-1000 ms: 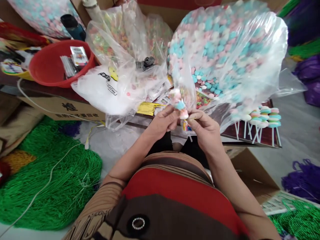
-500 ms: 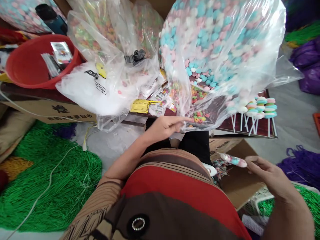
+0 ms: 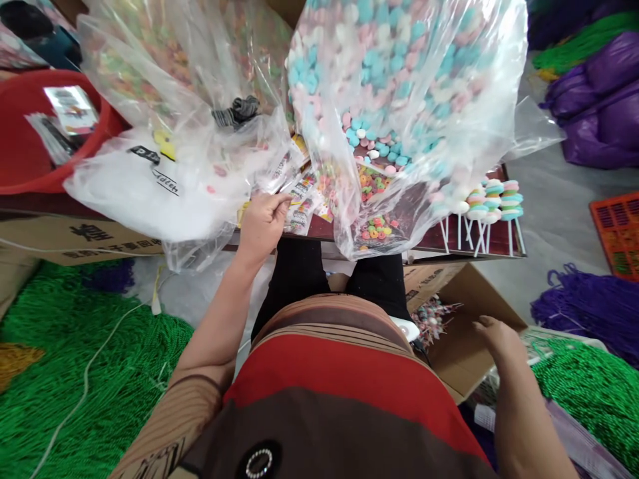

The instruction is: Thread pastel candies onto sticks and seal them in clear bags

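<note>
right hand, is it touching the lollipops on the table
No, the right hand is apart from the lollipops, near the open cardboard box.

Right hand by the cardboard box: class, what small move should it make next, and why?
Probably lift the right hand toward the lollipops: it looks empty by the cardboard box, while lollipops wait at the table's right end and the left hand covers part of the yellow ties.

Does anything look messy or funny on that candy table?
Yes, a little. A striped grey cloth lies crumpled against a clear plastic bag of candy, which seems an odd spot for it. Loose gummy rings lie scattered near the front edge of the table; I can't tell if they spilled.
</note>
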Demonstrator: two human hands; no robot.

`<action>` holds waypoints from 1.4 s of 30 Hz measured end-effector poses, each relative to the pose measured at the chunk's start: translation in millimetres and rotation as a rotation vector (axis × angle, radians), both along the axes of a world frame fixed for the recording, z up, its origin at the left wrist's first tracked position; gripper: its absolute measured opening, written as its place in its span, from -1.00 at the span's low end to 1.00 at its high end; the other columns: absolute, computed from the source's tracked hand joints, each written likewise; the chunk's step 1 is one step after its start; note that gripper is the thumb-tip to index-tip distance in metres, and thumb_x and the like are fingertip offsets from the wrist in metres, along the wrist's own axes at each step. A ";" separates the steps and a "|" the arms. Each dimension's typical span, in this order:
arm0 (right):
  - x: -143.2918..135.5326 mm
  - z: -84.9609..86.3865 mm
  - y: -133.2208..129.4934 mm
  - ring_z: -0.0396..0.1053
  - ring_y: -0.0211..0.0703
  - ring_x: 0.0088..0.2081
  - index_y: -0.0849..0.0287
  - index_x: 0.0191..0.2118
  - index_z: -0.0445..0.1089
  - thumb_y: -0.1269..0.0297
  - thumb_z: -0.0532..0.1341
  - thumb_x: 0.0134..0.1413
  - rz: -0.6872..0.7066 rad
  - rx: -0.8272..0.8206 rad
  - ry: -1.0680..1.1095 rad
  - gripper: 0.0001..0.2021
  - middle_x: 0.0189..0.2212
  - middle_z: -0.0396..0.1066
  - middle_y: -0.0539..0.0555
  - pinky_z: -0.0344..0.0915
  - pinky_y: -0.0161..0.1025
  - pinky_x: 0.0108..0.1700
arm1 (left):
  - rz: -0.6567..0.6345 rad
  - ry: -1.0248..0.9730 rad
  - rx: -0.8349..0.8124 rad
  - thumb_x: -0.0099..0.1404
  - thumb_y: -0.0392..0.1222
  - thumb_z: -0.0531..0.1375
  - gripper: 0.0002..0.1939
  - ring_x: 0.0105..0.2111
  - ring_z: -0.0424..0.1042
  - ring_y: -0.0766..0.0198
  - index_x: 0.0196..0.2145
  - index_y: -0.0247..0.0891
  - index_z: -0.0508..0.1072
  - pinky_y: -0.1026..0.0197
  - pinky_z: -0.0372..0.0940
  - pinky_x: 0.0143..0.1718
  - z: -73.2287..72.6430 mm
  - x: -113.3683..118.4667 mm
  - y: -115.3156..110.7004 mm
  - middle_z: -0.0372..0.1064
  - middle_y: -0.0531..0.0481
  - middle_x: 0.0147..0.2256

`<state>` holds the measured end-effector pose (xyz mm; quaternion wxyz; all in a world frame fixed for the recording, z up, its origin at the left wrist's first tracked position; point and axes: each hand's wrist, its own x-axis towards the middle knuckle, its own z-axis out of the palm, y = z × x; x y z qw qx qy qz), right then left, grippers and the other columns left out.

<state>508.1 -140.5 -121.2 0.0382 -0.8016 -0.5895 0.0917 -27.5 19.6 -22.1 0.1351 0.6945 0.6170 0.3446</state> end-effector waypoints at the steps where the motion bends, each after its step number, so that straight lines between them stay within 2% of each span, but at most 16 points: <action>1: -1.3 1.0 3.8 0.23 -0.02 -0.78 -0.03 -0.76 0.21 0.11 0.18 -0.25 -0.017 -0.031 -0.003 -0.76 -0.75 0.36 0.15 0.12 -0.13 -0.66 | 0.003 0.088 -0.011 0.43 -0.16 0.11 -0.73 -0.16 0.52 0.17 -0.15 -0.21 0.63 0.14 0.35 0.00 -0.9 3.2 6.6 0.60 -0.07 -0.24; 3: -8.9 6.2 13.8 0.40 0.05 -0.64 -0.02 -0.65 0.35 0.12 0.18 -0.20 -0.065 -0.074 -0.007 -0.86 -0.59 0.51 0.21 0.25 -0.10 -0.58 | 0.011 0.255 -0.086 0.44 -0.20 0.09 -0.72 -0.07 0.51 0.10 -0.17 -0.20 0.63 0.09 0.32 0.06 -2.7 13.9 22.5 0.60 -0.11 -0.17; 5: -23.2 14.4 24.6 0.56 0.13 -0.40 -0.02 -0.47 0.46 0.10 0.16 -0.09 -0.076 -0.053 0.014 -0.84 -0.38 0.61 0.26 0.41 -0.06 -0.38 | 0.028 0.386 -0.194 0.47 -0.16 0.06 -0.68 0.01 0.50 0.01 -0.13 -0.24 0.61 0.07 0.32 0.03 -3.8 27.3 40.3 0.58 -0.19 -0.10; 7: -41.4 23.2 32.2 0.61 0.17 -0.14 0.02 -0.32 0.51 0.06 0.13 0.02 -0.016 0.028 0.085 -0.74 -0.18 0.63 0.29 0.50 -0.01 -0.11 | 0.074 0.455 -0.309 0.48 -0.08 0.05 -0.64 -0.01 0.52 -0.07 -0.10 -0.30 0.59 0.05 0.34 -0.05 -4.2 38.7 57.1 0.55 -0.27 -0.04; 9: -58.9 29.4 34.0 0.59 0.15 -0.02 0.07 -0.23 0.53 0.03 0.11 0.10 0.081 0.111 0.166 -0.68 -0.09 0.62 0.29 0.48 -0.01 0.08 | 0.121 0.473 -0.388 0.47 -0.05 0.06 -0.63 -0.05 0.54 -0.10 -0.04 -0.31 0.56 0.03 0.34 -0.11 -5.3 44.8 70.8 0.56 -0.30 -0.04; 11: -72.6 31.3 30.8 0.60 0.11 -0.01 0.10 -0.19 0.54 0.03 0.12 0.17 0.175 0.170 0.226 -0.67 -0.07 0.62 0.25 0.48 0.00 0.15 | 0.160 0.457 -0.415 0.45 -0.09 0.07 -0.66 -0.08 0.56 -0.09 0.01 -0.29 0.51 0.03 0.34 -0.14 -8.2 45.2 80.3 0.59 -0.28 -0.11; 13: -82.2 29.5 25.8 0.61 0.08 -0.04 0.09 -0.18 0.56 0.05 0.15 0.21 0.239 0.226 0.266 -0.69 -0.09 0.64 0.21 0.51 0.02 0.13 | 0.184 0.417 -0.395 0.43 -0.19 0.08 -0.72 -0.13 0.57 -0.06 0.00 -0.25 0.50 0.04 0.33 -0.16 -13.2 42.5 86.2 0.60 -0.25 -0.19; 17: -97.7 24.3 22.6 0.64 0.08 -0.10 0.06 -0.17 0.58 0.07 0.16 0.27 0.282 0.310 0.328 -0.72 -0.14 0.66 0.17 0.57 0.05 0.06 | 0.202 0.290 -0.315 0.35 -0.36 0.12 -0.79 -0.21 0.57 -0.08 -0.14 -0.24 0.51 0.02 0.30 -0.20 -25.3 38.7 93.6 0.58 -0.24 -0.32; 21: -113.7 28.2 28.6 0.64 0.07 -0.10 0.05 -0.15 0.59 0.09 0.16 0.30 0.317 0.327 0.390 -0.72 -0.12 0.66 0.17 0.58 0.04 0.05 | 0.236 0.203 -0.266 0.29 -0.42 0.14 -0.82 -0.24 0.57 -0.07 -0.23 -0.24 0.50 0.04 0.27 -0.21 -30.7 40.6 99.3 0.53 -0.21 -0.41; 26: -130.9 43.6 31.6 0.64 0.06 -0.09 0.02 -0.14 0.61 0.08 0.19 0.29 0.313 0.344 0.465 -0.74 -0.11 0.66 0.14 0.56 0.05 0.09 | 0.204 0.233 -0.245 0.37 -0.31 0.06 -0.80 -0.24 0.55 -0.05 -0.17 -0.30 0.49 0.07 0.26 -0.22 -25.4 38.6 87.1 0.52 -0.23 -0.39; 31: -172.8 71.3 44.3 0.65 0.01 -0.14 0.01 -0.16 0.63 0.06 0.26 0.24 0.167 0.312 0.746 -0.76 -0.19 0.68 0.09 0.56 0.00 0.07 | 0.185 0.094 -0.032 0.46 -0.05 0.02 -0.70 -0.29 0.50 0.10 -0.14 -0.24 0.48 0.18 0.21 -0.25 -25.5 26.2 57.7 0.49 -0.13 -0.38; 34: -208.7 92.5 72.2 0.64 -0.03 -0.16 0.03 -0.16 0.63 0.02 0.31 0.21 0.070 0.290 0.999 -0.75 -0.21 0.68 0.07 0.55 -0.01 0.08 | 0.068 0.036 0.070 0.48 0.14 -0.02 -0.56 -0.28 0.49 0.15 -0.13 -0.23 0.48 0.21 0.21 -0.25 -25.8 21.7 45.2 0.52 -0.15 -0.31; 36: -228.6 104.9 99.4 0.63 0.00 -0.11 0.03 -0.05 0.61 -0.06 0.32 0.18 0.050 0.289 1.173 -0.65 -0.14 0.67 0.10 0.58 0.00 0.02 | -0.033 0.038 0.092 0.48 0.23 -0.08 -0.47 -0.29 0.49 0.15 -0.13 -0.23 0.49 0.20 0.21 -0.25 -23.8 23.6 38.4 0.53 -0.16 -0.30; 39: -247.4 116.6 143.1 0.59 0.06 0.01 0.02 0.08 0.52 -0.17 0.42 0.00 0.085 0.337 1.355 -0.43 0.07 0.58 0.14 0.60 -0.01 -0.05 | -0.148 0.123 0.126 0.51 0.21 -0.13 -0.42 -0.36 0.46 0.17 -0.16 -0.25 0.52 0.18 0.19 -0.29 -19.8 32.9 27.4 0.51 -0.18 -0.35; 41: -255.0 118.8 166.3 0.57 0.02 0.01 0.00 0.08 0.51 -0.16 0.47 -0.10 0.145 0.307 1.393 -0.38 0.07 0.58 0.11 0.59 -0.05 -0.07 | -0.220 0.189 0.155 0.52 0.17 -0.14 -0.42 -0.41 0.44 0.19 -0.19 -0.25 0.54 0.17 0.16 -0.33 -18.7 40.6 20.2 0.49 -0.16 -0.41; 42: -258.5 118.3 174.4 0.58 -0.02 -0.05 0.02 0.02 0.53 -0.14 0.49 -0.15 0.168 0.281 1.398 -0.40 -0.01 0.60 0.09 0.58 -0.07 -0.10 | -0.251 0.213 0.163 0.53 0.16 -0.14 -0.42 -0.42 0.44 0.20 -0.20 -0.25 0.54 0.17 0.16 -0.34 -18.7 44.1 17.3 0.48 -0.15 -0.44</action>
